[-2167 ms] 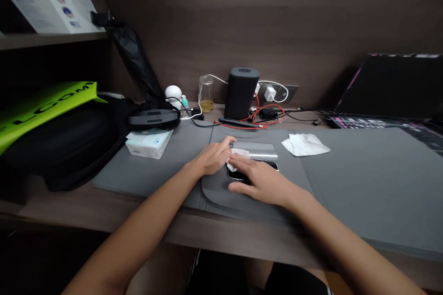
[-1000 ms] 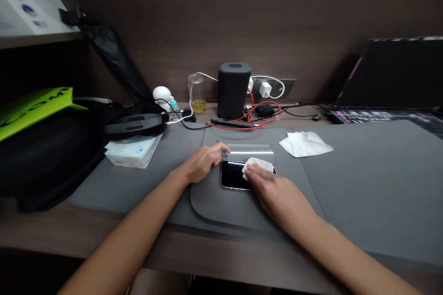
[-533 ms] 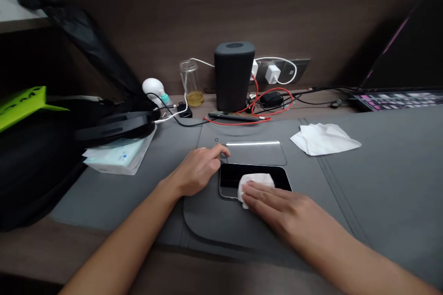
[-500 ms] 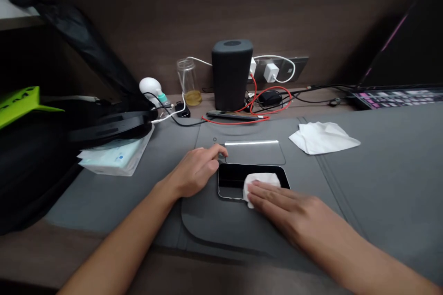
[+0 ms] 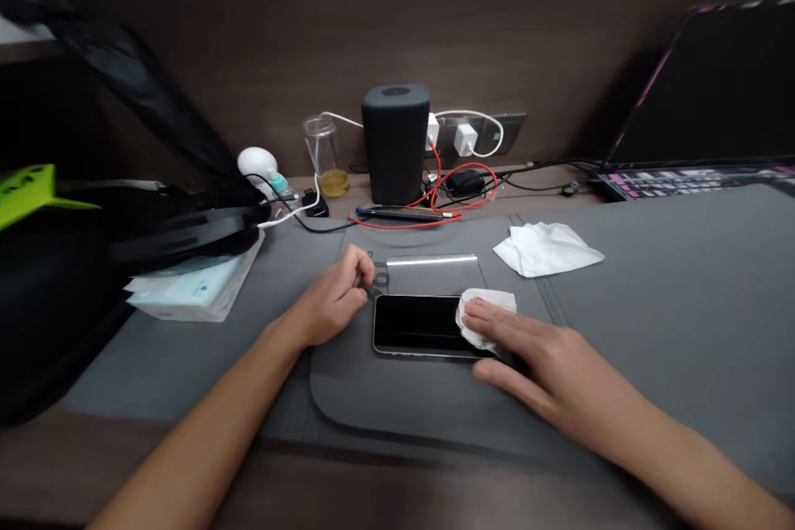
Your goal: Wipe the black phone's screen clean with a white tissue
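“One phone [image 5: 415,325], face up and lengthwise on the dark grey mat [image 5: 397,410].”

“And on the screen?”

“A folded white tissue [image 5: 497,296] at the right end, beneath the right hand [image 5: 565,364]. Fingers side by side, laid flat on the tissue, with the thumb stretched well apart, just in front of the near edge.”

“What about the left hand [image 5: 332,298]?”

“Just beside the phone's left end. Fingers curled inward, too hidden to tell whether closed on anything.”

“Farther out?”

“Just behind the phone, a clear sheet [image 5: 435,273], bright along the far edge. Right of that, a loose white tissue [image 5: 546,250]. Farther back, a red cable [image 5: 403,227], a black speaker [image 5: 396,149] and a glass jar [image 5: 323,151] with yellowish liquid [image 5: 334,183].”

“And the sides?”

“Tissue pack [image 5: 195,290] to the left, open laptop [image 5: 720,91] to the right.”
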Demonstrator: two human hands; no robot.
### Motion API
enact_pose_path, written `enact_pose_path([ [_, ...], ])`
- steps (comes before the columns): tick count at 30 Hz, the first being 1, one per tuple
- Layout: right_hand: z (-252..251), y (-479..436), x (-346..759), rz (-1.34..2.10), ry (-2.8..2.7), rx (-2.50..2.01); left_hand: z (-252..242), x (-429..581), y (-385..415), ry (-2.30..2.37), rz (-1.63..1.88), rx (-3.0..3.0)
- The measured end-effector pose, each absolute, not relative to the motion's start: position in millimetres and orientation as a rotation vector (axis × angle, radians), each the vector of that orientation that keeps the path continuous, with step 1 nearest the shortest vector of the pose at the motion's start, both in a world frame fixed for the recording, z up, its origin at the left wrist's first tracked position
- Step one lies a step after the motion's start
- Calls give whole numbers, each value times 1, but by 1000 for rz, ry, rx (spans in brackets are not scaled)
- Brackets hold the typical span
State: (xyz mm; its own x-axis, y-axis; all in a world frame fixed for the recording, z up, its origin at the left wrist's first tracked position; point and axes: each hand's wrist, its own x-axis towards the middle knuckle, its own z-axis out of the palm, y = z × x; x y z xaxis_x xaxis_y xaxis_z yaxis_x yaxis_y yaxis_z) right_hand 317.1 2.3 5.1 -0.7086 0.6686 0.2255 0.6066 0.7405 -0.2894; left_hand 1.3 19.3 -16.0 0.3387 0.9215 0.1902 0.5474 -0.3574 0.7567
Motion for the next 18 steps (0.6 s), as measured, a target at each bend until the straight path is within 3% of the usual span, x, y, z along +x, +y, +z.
enact_pose_path([
  [8,40,0,247,425,-2811,-1092,-20,2,23,1151,910,2104],
  [13,36,-7,206,318,-2817,-971,-21,4,23,1189,1007,2139],
  [18,29,-27,205,362,-2784,-881,-20,12,22,1220,889,2227],
])
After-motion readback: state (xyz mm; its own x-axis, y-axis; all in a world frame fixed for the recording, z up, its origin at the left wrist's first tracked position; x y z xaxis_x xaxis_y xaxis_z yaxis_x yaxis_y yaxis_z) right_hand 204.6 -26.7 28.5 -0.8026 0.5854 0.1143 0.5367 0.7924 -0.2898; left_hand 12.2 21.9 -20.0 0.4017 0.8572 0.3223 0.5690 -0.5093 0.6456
